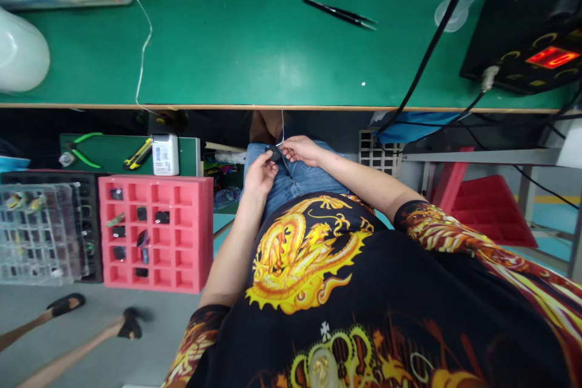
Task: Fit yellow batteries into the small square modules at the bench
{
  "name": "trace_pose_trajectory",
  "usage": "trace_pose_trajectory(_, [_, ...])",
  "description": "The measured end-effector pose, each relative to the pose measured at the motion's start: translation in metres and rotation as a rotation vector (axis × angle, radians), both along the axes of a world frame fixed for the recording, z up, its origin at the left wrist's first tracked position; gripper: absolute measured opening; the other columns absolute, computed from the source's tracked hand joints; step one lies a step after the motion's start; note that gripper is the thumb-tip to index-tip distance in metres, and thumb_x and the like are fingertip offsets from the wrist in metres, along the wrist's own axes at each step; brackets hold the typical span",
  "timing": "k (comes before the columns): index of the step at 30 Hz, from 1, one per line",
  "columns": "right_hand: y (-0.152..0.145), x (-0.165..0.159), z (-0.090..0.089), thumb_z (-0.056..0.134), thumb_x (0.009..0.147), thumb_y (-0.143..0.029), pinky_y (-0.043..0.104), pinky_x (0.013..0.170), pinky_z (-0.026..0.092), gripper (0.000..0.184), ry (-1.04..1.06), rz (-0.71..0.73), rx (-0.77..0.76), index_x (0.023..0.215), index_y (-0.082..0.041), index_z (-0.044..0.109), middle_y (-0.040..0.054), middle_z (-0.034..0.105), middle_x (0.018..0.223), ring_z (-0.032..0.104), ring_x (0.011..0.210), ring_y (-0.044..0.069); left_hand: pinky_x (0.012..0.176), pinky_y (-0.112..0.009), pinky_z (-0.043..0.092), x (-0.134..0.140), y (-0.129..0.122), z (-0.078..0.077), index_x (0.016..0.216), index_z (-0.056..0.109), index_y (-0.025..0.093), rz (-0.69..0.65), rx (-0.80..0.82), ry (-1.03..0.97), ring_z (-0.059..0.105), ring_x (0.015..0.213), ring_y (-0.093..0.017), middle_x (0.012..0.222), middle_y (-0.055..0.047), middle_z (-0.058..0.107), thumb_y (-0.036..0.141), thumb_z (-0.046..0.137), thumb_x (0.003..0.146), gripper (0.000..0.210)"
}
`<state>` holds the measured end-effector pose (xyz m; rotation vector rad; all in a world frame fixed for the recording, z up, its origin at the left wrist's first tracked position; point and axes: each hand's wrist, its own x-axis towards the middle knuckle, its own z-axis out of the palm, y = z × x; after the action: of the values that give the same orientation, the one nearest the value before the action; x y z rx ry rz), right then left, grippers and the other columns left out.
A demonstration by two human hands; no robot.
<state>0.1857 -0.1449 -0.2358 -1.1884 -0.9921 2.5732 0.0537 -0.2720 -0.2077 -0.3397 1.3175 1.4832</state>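
Note:
Over my lap, my left hand (pixel 262 173) grips a small black plastic piece (pixel 274 153) between thumb and fingers. Close on its right, my right hand (pixel 300 150) has its fingers pinched together at the lower end of a thin white cable (pixel 282 124). That cable hangs down from the front edge of the green workbench (pixel 218 48). Whether the cable joins the black piece is too small to tell. Both hands are below the bench edge, almost touching each other.
Black tweezers (pixel 339 13) lie on the bench. A black unit with a red display (pixel 522 42) stands at right. At left are a pink foam tray (pixel 191 233) holding several dark parts, a yellow cutter knife (pixel 139 154) and green-handled pliers (pixel 86 151). Another person's feet (pixel 130 324) show lower left.

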Motion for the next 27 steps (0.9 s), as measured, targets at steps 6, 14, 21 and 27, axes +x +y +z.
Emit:
trace_pose_trajectory(6, [0.0006,-0.0004,0.0027,0.064,0.105,-0.013,0.017,0.049,0.049,0.018,0.005,-0.007,-0.004,0.089,-0.012,0.072,0.0005,0.068,0.072,0.06,0.055,0.007,0.058,-0.019,0.046,0.002,0.0001,-0.0014,0.082,0.073,0.016,0.008,-0.007,0.063,0.058,0.065,-0.008,0.08,-0.001,0.069,0.012,0.095,0.068,0.027])
trace_pose_trajectory(14, [0.0011,0.0001,0.002,0.071,0.104,-0.017,0.016,0.049,0.049,0.015,-0.002,-0.001,-0.012,0.09,-0.013,0.072,0.0004,0.069,0.071,0.06,0.055,0.007,0.059,-0.021,0.044,0.0057,0.001,-0.0009,0.079,0.073,0.017,0.004,0.0,0.179,0.058,0.067,-0.009,0.079,0.0,0.07,0.016,0.099,0.061,0.032])
trace_pose_trajectory(21, [0.0011,0.0003,0.0036,0.075,0.101,-0.019,0.017,0.049,0.049,0.015,-0.002,-0.002,-0.017,0.088,-0.014,0.071,0.0,0.068,0.07,0.059,0.055,0.008,0.061,-0.022,0.044,0.0061,-0.0002,0.002,0.08,0.073,0.018,-0.01,0.009,0.214,0.059,0.067,-0.009,0.08,0.001,0.07,0.017,0.099,0.063,0.031])
trace_pose_trajectory(27, [0.0014,0.0007,0.0054,0.077,0.1,-0.021,0.017,0.049,0.048,0.016,0.0,-0.001,-0.022,0.088,-0.014,0.07,-0.0001,0.068,0.069,0.059,0.055,0.007,0.062,-0.023,0.043,0.0088,-0.0013,-0.0021,0.08,0.08,0.017,-0.037,0.006,0.387,0.058,0.068,-0.011,0.081,-0.002,0.07,0.021,0.1,0.061,0.028])
